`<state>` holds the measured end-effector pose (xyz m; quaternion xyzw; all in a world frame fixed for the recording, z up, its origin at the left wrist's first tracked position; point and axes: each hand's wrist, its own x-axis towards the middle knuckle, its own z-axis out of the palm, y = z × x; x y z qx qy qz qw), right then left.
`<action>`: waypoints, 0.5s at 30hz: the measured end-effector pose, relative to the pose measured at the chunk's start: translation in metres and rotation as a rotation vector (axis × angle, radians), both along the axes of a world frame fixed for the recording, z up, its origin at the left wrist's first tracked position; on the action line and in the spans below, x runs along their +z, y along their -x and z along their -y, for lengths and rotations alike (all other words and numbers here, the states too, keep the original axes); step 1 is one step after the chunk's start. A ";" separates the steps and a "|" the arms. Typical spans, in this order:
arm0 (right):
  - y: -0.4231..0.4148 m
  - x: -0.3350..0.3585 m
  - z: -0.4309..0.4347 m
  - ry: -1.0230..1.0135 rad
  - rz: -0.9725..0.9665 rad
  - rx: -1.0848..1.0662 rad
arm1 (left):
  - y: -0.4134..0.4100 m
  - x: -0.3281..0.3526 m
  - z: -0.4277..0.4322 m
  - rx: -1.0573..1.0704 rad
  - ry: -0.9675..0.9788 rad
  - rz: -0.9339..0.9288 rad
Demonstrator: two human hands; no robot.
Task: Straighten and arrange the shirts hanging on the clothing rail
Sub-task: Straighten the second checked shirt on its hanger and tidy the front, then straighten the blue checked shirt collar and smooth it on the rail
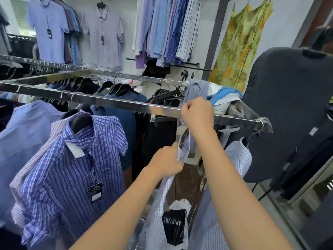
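A steel clothing rail (111,101) runs across the view from left to right. A white fine-checked shirt (237,156) in a clear plastic cover hangs below its right part. My left hand (167,162) is shut on that shirt's collar edge under the rail. My right hand (197,112) is at the rail, pinching a grey-blue shirt (196,89) draped over it. A blue plaid shirt (75,174) with a black tag hangs tilted on a black hanger to the left. A plain light blue shirt (23,127) hangs further left.
A dark padded board (288,109) stands close on the right. Black trousers (155,139) and dark tops hang behind the rail. More shirts hang on the back wall (167,29), and a yellow-green dress (239,40). A black "ARISTINO" bag (174,226) hangs below my hands.
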<state>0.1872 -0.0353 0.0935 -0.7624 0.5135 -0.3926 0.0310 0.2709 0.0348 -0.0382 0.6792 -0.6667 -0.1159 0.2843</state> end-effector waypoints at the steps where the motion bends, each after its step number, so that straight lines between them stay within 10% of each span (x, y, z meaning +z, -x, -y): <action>1: 0.007 0.001 0.003 -0.026 0.012 -0.023 | 0.008 0.000 0.002 0.007 -0.002 0.002; 15: 0.040 -0.007 -0.008 0.068 0.168 0.189 | 0.071 0.012 0.012 -0.008 0.020 -0.103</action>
